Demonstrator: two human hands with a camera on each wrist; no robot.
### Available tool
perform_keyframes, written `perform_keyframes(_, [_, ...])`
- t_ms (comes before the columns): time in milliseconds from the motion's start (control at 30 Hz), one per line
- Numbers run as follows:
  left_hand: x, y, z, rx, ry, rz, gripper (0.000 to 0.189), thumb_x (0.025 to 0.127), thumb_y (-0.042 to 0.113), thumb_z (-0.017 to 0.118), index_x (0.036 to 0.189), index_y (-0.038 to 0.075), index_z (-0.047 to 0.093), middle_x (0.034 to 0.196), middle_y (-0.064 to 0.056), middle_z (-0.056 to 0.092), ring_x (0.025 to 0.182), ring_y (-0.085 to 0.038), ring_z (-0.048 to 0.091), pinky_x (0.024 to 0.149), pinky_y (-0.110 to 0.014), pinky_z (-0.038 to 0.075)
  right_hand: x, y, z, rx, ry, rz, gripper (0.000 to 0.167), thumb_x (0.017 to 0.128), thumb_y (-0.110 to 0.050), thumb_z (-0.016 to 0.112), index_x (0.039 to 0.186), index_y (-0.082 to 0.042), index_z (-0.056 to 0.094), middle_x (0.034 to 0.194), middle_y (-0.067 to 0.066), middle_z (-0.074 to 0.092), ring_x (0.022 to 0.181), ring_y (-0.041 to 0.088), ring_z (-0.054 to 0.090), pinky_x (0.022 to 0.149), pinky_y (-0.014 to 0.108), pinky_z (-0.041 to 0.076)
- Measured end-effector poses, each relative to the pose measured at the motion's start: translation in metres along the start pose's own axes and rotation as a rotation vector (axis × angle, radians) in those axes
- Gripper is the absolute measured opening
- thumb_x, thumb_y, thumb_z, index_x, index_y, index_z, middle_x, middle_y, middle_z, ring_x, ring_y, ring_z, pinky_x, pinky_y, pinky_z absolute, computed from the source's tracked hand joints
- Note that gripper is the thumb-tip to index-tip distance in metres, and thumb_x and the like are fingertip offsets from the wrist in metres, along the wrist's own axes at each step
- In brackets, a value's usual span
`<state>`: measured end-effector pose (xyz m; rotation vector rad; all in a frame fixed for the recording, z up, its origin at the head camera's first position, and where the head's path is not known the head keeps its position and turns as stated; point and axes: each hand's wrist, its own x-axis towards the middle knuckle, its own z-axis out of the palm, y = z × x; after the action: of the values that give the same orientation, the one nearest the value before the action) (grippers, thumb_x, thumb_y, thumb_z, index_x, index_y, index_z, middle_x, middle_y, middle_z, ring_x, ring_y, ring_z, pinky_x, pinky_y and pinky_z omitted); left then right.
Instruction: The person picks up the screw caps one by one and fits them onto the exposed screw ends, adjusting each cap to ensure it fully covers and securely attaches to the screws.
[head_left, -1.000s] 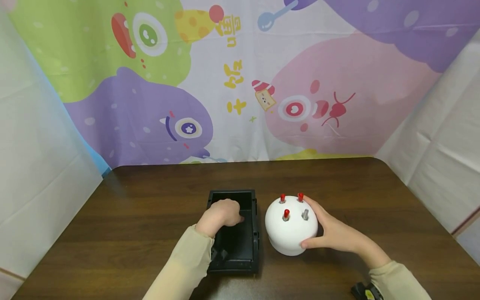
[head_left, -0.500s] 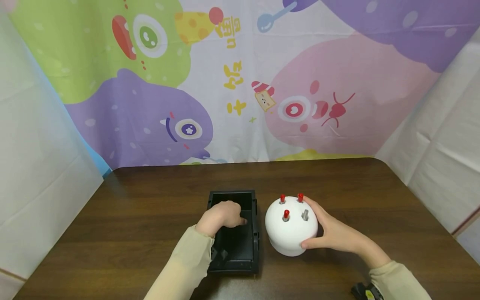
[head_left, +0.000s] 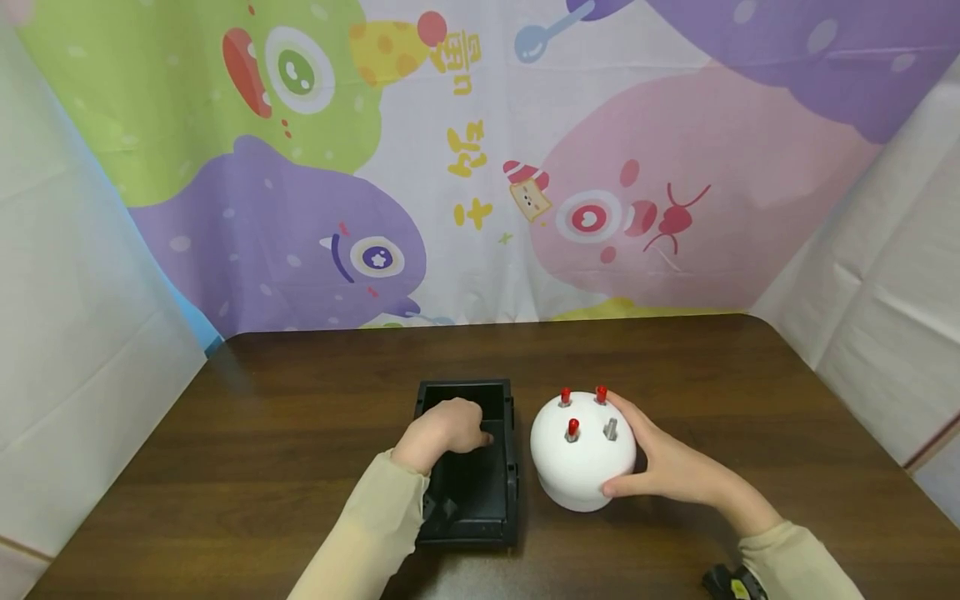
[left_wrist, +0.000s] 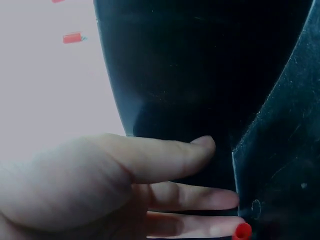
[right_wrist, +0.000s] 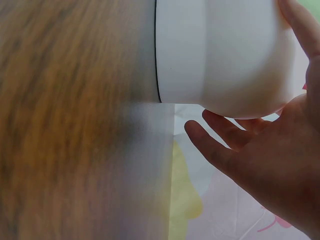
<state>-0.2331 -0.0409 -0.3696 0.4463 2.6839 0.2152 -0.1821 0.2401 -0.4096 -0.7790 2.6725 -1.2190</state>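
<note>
My left hand (head_left: 450,423) reaches down into a black rectangular tray (head_left: 474,533), its fingers mostly hidden in the head view. In the left wrist view its fingers are fairly straight, and one fingertip lies against a small red cap (left_wrist: 242,231) with a hollow end; the thumb stays apart from it. My right hand (head_left: 663,467) steadies a white domed object (head_left: 577,475), thumb at the front and fingers round its right side. On the dome's top, three metal posts wear red caps (head_left: 572,428); the fourth post (head_left: 611,429) is bare metal.
Both the tray and the dome stand on a dark wooden table (head_left: 262,450). A cartoon-printed curtain (head_left: 480,250) hangs behind it, with pale cloth walls (head_left: 82,333) at the sides. A black device (head_left: 731,583) sits by the right wrist.
Inside the tray, a finger or the thumb of my left hand now shows slightly farther out to the right than a second ago. My right hand and the dome stay in place.
</note>
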Motion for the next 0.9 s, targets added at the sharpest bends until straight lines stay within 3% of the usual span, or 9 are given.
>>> perform_keyframes(233, [-0.0002, 0.0002, -0.0013, 0.002, 0.052, 0.048, 0.008, 0.084, 0.013, 0.064, 0.079, 0.006, 0.065, 0.061, -0.002, 0.047, 0.053, -0.014, 0.042, 0.053, -0.027, 0.036, -0.0009, 0.0002, 0.0000, -0.023, -0.002, -0.014, 0.106, 0.068, -0.035, 0.078, 0.145, -0.023, 0.007, 0.146, 0.014, 0.019, 0.129, 0.034, 0.027, 0.094, 0.059, 0.030])
perform_keyframes(367, [0.0005, -0.0007, -0.0013, 0.028, 0.081, 0.062, 0.025, 0.086, 0.002, 0.055, 0.063, 0.009, 0.051, 0.055, 0.000, 0.036, 0.049, -0.014, 0.031, 0.049, -0.026, 0.030, -0.0008, 0.0004, -0.0001, -0.019, -0.001, -0.009, 0.106, 0.068, -0.036, 0.078, 0.145, -0.023, 0.007, 0.146, 0.014, 0.018, 0.129, 0.034, 0.026, 0.095, 0.059, 0.029])
perform_keyframes(467, [0.0002, -0.0009, -0.0013, 0.047, 0.092, 0.079, 0.032, 0.087, -0.002, 0.050, 0.059, 0.011, 0.042, 0.056, -0.001, 0.031, 0.050, -0.014, 0.028, 0.049, -0.026, 0.029, -0.0005, 0.0003, -0.0005, -0.013, -0.001, -0.007, 0.106, 0.068, -0.036, 0.078, 0.145, -0.023, 0.008, 0.146, 0.014, 0.018, 0.129, 0.034, 0.026, 0.095, 0.059, 0.029])
perform_keyframes(700, [-0.0020, 0.0011, -0.0020, 0.041, 0.079, 0.085, 0.017, 0.087, -0.001, 0.051, 0.074, 0.009, 0.054, 0.064, -0.002, 0.043, 0.055, -0.015, 0.036, 0.053, -0.027, 0.032, -0.0004, 0.0014, -0.0003, -0.015, -0.002, -0.002, 0.106, 0.068, -0.036, 0.078, 0.145, -0.022, 0.007, 0.146, 0.015, 0.017, 0.129, 0.036, 0.025, 0.095, 0.060, 0.029])
perform_keyframes(900, [-0.0042, 0.0030, -0.0027, 0.043, 0.129, 0.101, 0.014, 0.087, -0.001, 0.051, 0.081, 0.007, 0.060, 0.066, -0.003, 0.048, 0.056, -0.015, 0.041, 0.055, -0.027, 0.035, -0.0002, 0.0019, -0.0006, -0.021, -0.001, -0.004, 0.106, 0.068, -0.035, 0.078, 0.145, -0.021, 0.007, 0.146, 0.016, 0.017, 0.129, 0.036, 0.026, 0.094, 0.060, 0.030])
